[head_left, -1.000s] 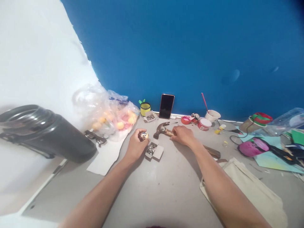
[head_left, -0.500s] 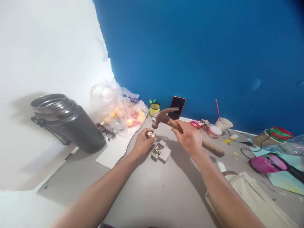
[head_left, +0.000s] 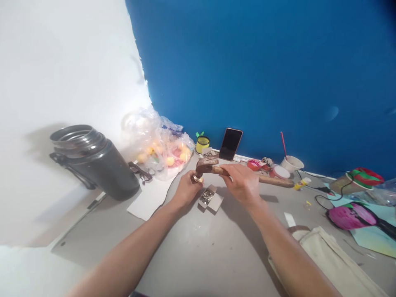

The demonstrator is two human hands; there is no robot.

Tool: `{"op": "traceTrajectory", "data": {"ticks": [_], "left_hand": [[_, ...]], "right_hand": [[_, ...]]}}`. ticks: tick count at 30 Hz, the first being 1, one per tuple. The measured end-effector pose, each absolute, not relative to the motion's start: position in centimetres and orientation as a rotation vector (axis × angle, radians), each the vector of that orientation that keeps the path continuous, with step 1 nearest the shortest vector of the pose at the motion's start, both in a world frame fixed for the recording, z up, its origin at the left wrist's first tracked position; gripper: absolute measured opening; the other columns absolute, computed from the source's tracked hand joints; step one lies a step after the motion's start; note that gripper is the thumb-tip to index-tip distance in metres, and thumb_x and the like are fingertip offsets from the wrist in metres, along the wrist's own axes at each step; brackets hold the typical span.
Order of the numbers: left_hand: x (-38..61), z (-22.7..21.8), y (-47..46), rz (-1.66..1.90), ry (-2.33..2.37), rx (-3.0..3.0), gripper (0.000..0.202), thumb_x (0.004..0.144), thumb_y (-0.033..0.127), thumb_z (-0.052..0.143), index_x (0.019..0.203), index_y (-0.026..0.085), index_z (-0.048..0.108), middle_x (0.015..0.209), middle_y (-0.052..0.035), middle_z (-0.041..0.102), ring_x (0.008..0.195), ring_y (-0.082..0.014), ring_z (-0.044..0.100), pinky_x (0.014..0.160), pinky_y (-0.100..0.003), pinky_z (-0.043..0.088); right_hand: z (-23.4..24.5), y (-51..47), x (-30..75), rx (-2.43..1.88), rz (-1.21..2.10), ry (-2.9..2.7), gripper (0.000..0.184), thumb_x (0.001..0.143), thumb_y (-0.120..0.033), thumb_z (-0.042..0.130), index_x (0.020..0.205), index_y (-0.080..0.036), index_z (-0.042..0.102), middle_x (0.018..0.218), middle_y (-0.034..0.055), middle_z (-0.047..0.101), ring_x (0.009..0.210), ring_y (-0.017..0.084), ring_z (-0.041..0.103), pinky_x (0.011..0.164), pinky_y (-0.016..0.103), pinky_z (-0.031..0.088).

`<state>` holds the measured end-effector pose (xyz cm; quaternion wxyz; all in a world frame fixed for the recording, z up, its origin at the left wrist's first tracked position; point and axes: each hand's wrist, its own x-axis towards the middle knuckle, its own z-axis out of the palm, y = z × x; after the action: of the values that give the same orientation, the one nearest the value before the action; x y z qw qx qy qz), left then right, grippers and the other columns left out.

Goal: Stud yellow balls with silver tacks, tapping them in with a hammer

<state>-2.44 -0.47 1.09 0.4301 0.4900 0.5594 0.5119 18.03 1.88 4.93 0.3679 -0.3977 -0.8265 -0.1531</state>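
My right hand is closed around the wooden handle of a claw hammer, which lies nearly level. The hammer's head is low over my left hand, against or just above the small round object studded with shiny metal tacks. My left fingers are wrapped round that object, and the hammer partly covers it. Between my hands, on the table, stands an open small white box of metal tacks.
A dark flask stands at left beside glasses and a plastic bag. At the back are a yellow container and a phone. To the right are a paper cup, a glue stick and a cloth bag.
The hammer has swung down and its head has dropped onto or close to the studded object. My right hand moved slightly left and down; my left hand keeps its hold.
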Motion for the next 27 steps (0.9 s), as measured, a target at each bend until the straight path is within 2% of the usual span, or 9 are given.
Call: {"op": "traceTrajectory", "data": {"ticks": [4, 9, 15, 18, 22, 27], "left_hand": [[-2.5, 1.7, -0.6, 1.245, 1.434, 1.321, 0.019, 0.063, 0.014, 0.064, 0.081, 0.019, 0.062, 0.077, -0.0011, 0.065, 0.071, -0.0162, 0.058, 0.067, -0.029, 0.044], [-2.4, 1.5, -0.6, 1.158, 1.51, 1.267, 0.022, 0.061, 0.015, 0.063, 0.083, 0.018, 0.062, 0.074, -0.0009, 0.066, 0.067, -0.0162, 0.058, 0.064, -0.028, 0.043], [-2.3, 1.7, -0.7, 1.211, 1.493, 1.303, 0.037, 0.065, 0.019, 0.063, 0.102, 0.021, 0.066, 0.081, 0.0011, 0.067, 0.066, -0.014, 0.057, 0.064, -0.026, 0.045], [-2.0, 2.5, -1.2, 1.212, 1.456, 1.284, 0.04, 0.066, 0.02, 0.064, 0.106, 0.02, 0.067, 0.078, 0.0017, 0.065, 0.063, -0.013, 0.055, 0.061, -0.025, 0.044], [-1.6, 3.6, -1.8, 1.222, 1.404, 1.263, 0.042, 0.07, 0.024, 0.066, 0.111, 0.019, 0.066, 0.077, 0.0012, 0.065, 0.064, -0.0128, 0.056, 0.06, -0.024, 0.044], [-1.5, 4.0, -2.1, 1.231, 1.287, 1.201, 0.041, 0.073, 0.025, 0.066, 0.114, 0.019, 0.064, 0.095, -0.0035, 0.071, 0.063, -0.0102, 0.054, 0.058, -0.023, 0.043]], "right_hand": [[4.9, 1.6, 17.7, -1.097, -0.372, -2.045, 0.02, 0.1, -0.032, 0.057, 0.103, -0.021, 0.072, 0.089, 0.0064, 0.076, 0.082, 0.019, 0.066, 0.075, 0.029, 0.041], [4.0, 2.0, 17.8, -1.164, -0.276, -2.144, 0.018, 0.098, -0.029, 0.059, 0.107, -0.021, 0.072, 0.093, 0.0074, 0.076, 0.086, 0.021, 0.067, 0.075, 0.03, 0.042], [3.6, 3.1, 18.8, -1.524, -0.105, -2.052, 0.024, 0.088, -0.026, 0.07, 0.112, -0.024, 0.071, 0.11, 0.0087, 0.074, 0.103, 0.026, 0.064, 0.083, 0.033, 0.045], [3.3, 3.8, 19.4, -1.754, 0.071, -2.088, 0.025, 0.086, -0.028, 0.07, 0.11, -0.025, 0.072, 0.108, 0.0085, 0.073, 0.101, 0.026, 0.064, 0.078, 0.033, 0.044], [2.9, 4.3, 19.5, -1.913, 0.398, -2.089, 0.035, 0.083, -0.031, 0.07, 0.118, -0.029, 0.07, 0.099, 0.0039, 0.075, 0.091, 0.023, 0.066, 0.071, 0.03, 0.039], [2.4, 4.3, 19.5, -1.914, 0.528, -2.141, 0.028, 0.084, -0.032, 0.069, 0.111, -0.032, 0.074, 0.1, 0.0026, 0.073, 0.094, 0.022, 0.064, 0.071, 0.029, 0.038]]}}
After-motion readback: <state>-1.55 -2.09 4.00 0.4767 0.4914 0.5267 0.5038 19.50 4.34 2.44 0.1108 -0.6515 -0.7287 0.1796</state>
